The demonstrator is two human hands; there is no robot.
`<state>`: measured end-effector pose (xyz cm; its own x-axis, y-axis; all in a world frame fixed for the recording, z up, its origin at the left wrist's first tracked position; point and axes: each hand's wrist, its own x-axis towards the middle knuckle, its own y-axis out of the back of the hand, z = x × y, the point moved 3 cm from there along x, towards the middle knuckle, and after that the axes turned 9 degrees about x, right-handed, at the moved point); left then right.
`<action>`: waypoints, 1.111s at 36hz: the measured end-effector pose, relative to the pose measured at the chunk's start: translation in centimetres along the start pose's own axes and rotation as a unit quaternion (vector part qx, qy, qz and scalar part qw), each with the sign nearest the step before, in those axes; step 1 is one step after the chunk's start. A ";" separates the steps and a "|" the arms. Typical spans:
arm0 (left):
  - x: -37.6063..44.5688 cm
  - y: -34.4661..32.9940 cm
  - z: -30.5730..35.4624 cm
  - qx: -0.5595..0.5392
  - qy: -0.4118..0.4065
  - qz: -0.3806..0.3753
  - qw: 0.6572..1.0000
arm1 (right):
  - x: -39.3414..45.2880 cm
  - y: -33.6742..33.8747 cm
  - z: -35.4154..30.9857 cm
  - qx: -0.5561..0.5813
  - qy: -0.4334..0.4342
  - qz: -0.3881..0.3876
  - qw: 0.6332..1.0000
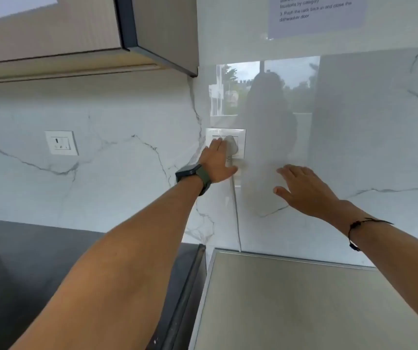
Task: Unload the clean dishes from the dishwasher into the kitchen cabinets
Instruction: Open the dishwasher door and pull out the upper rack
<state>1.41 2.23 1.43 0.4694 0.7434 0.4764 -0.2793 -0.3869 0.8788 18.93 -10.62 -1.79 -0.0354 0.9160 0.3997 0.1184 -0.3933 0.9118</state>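
Both hands reaching to the marble wall, no dishes or dishwasher in sight.

The left hand (215, 161) is lying at a wall socket (225, 142), fingers straight and released beside a white plug (232, 147) at its 3 o'clock. The right hand (301, 188), at 4 o'clock from the socket, is hovering with fingers spread, grasping nothing, above the grey counter (304, 304).

A white plug (231, 147) is sitting in a wall socket (240, 133) on the marble wall (117, 173), its cord (237, 218) hanging down. 1 more socket (61, 143) is showing left. A printed sheet (316, 13) is hanging above.
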 end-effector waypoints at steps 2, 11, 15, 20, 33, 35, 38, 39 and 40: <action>1.5 -0.3 -0.6 -0.016 0.007 0.008 1.000 | 0.8 -0.6 0.4 0.004 -0.003 0.005 1.000; 4.6 -3.8 -2.3 -0.025 0.040 0.025 0.999 | 1.7 -4.3 3.3 -0.027 -0.014 -0.035 0.999; 4.8 -4.2 -2.5 -0.009 0.026 0.072 0.997 | 1.3 -5.5 4.5 -0.037 -0.031 -0.042 0.998; 4.8 -4.0 -2.7 -0.010 0.017 0.067 0.998 | 0.7 -6.7 5.1 -0.041 -0.054 -0.065 0.996; -0.6 -3.0 2.5 -0.086 0.014 0.059 0.994 | -2.6 -3.4 3.6 -0.028 -0.052 -0.025 0.998; -2.6 -2.8 4.0 -0.073 0.014 0.041 0.996 | -4.5 -2.8 3.4 -0.028 -0.056 -0.019 0.998; -6.5 -1.7 6.7 -0.058 0.013 0.018 0.998 | -7.9 -2.2 3.3 -0.017 -0.059 -0.012 0.998; -7.9 -1.4 7.6 -0.058 0.012 0.014 0.998 | -9.1 -2.1 3.2 -0.014 -0.060 -0.013 0.998; -9.4 -1.0 8.5 -0.058 0.010 0.010 0.998 | -10.3 -2.0 3.3 -0.012 -0.062 -0.014 0.998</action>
<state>4.40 -8.95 -3.70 0.4455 0.7477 0.4924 -0.3841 -0.3371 0.8595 22.29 -18.99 -8.03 0.0858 0.9291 0.3599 0.0947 -0.3672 0.9253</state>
